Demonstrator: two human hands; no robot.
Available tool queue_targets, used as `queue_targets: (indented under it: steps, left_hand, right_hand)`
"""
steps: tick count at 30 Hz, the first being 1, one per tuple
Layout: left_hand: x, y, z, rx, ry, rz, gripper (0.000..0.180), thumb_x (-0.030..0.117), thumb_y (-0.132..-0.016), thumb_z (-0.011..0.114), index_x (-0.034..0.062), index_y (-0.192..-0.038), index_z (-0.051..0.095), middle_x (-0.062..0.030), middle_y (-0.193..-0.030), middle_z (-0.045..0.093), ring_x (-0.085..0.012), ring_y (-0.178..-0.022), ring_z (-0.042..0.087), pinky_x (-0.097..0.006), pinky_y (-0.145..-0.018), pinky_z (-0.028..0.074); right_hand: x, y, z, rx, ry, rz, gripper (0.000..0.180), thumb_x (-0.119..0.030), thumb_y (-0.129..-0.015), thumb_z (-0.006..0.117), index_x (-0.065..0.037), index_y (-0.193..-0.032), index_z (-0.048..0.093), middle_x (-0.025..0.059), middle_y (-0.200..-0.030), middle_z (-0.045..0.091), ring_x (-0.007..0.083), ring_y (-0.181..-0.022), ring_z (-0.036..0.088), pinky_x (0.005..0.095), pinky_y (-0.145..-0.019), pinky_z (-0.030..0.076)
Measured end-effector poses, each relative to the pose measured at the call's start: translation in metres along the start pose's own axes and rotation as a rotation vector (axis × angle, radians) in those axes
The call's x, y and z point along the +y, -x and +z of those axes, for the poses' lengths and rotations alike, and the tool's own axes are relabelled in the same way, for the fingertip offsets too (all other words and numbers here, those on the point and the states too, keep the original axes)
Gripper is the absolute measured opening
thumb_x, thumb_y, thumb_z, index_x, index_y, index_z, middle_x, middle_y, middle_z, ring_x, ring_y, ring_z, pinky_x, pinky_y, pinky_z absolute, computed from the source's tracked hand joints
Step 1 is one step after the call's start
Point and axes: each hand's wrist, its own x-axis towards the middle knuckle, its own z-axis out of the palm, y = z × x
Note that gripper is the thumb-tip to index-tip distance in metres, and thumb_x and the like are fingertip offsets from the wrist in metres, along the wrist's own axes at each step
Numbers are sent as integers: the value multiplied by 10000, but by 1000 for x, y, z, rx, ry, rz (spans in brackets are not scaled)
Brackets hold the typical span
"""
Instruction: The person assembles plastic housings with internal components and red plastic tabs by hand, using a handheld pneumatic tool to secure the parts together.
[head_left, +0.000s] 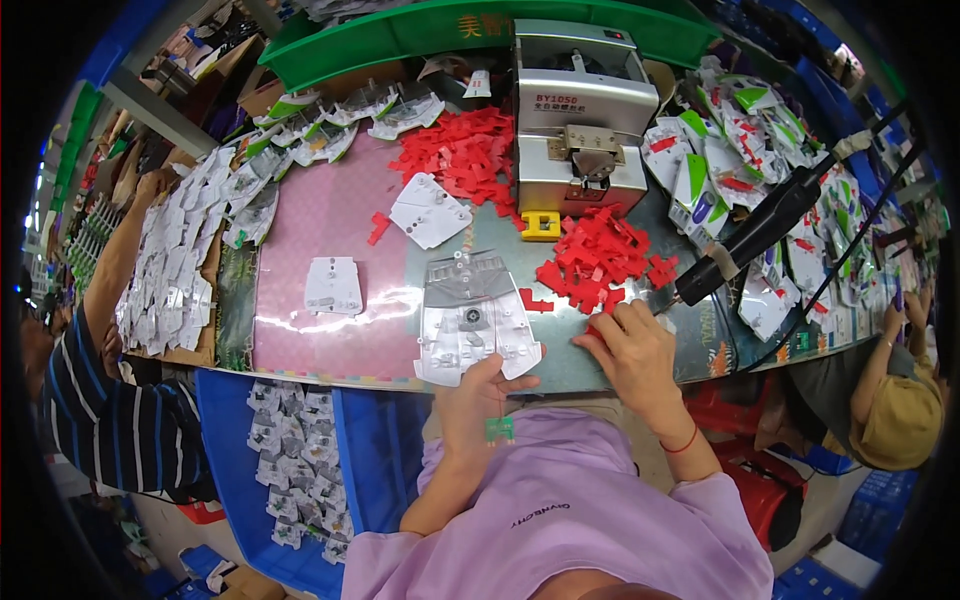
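Observation:
My left hand [472,405] grips the near edge of a white and grey plastic housing [474,335], its inner side with posts facing up. A small green circuit board [499,430] dangles below it, over my wrist. My right hand [637,352] is at the near side of a heap of red plastic pieces [600,255]. Its thumb and fingers are closed together, with a bit of red showing at the fingertips. Just beyond that hand, a black electric screwdriver [735,250] slants down, its tip close to my fingers.
A grey screw feeder machine [582,120] stands at the back, a yellow block [541,226] before it. White panels [430,211] and a smaller white cover [334,286] lie left. Finished-looking housings [700,180] pile up right. A blue bin [225,430] sits below; co-workers flank both sides.

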Motion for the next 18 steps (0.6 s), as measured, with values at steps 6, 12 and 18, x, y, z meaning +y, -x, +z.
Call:
queue_targets:
  steps: [6, 12, 18]
  left_hand:
    - [0, 0, -4, 9, 33, 15, 419, 37, -796, 465, -37, -1193, 353, -175, -1056, 542, -342, -901, 583, -388, -651, 524]
    - [-5, 1, 3, 69, 81, 58, 383, -10, -782, 498, -27, -1150, 394, -141, -1014, 550, -275, -878, 588, -365, -665, 509]
    - [-16, 7, 2, 202, -85, 174, 253, 6, -768, 574, 17, -1008, 498, -37, -880, 548, -97, -728, 531, -232, -620, 437]
  right_hand:
    - [-4, 3, 3, 56, -167, -82, 188, -89, -621, 706, -40, -760, 590, 50, -667, 502, 203, -598, 488, 307, -495, 393]
    - [-15, -7, -11, 167, -418, -231, 201, 26, -630, 681, 22, -807, 585, 84, -708, 555, 206, -582, 513, 285, -488, 416]
    - [-38, -27, -20, 235, -475, -273, 236, 106, -583, 667, 25, -797, 607, 99, -697, 586, 219, -593, 548, 283, -504, 425]
